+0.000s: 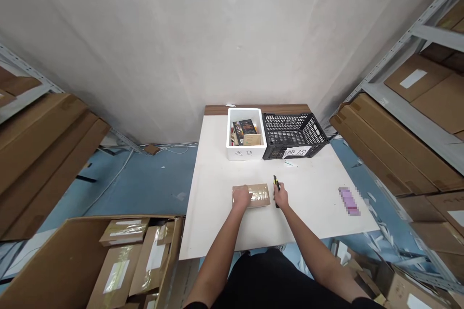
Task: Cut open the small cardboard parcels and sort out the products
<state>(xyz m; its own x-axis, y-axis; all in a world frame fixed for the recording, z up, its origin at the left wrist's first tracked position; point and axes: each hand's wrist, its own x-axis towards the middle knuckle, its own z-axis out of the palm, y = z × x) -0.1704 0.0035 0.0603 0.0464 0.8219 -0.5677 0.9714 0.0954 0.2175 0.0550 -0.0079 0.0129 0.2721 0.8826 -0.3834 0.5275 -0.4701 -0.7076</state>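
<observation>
A small brown cardboard box (260, 195) with shiny clear tape over its top lies flat on the white table (213, 222). My left hand (241, 196) rests on the box's left end, its fingers closed over the edge. Just right of the box, my right hand (281, 196) grips a black and yellow utility knife (276, 183), whose tip points away from me. The knife and the box are apart. Whether the blade is out is too small to tell.
At the table's back stand a white foam box (246, 154) holding books and a black plastic crate (297, 136). A blurred purple item (349, 201) lies at the right. Left of the table, a large carton (72, 251) holds taped boxes. Shelves with cartons flank both sides.
</observation>
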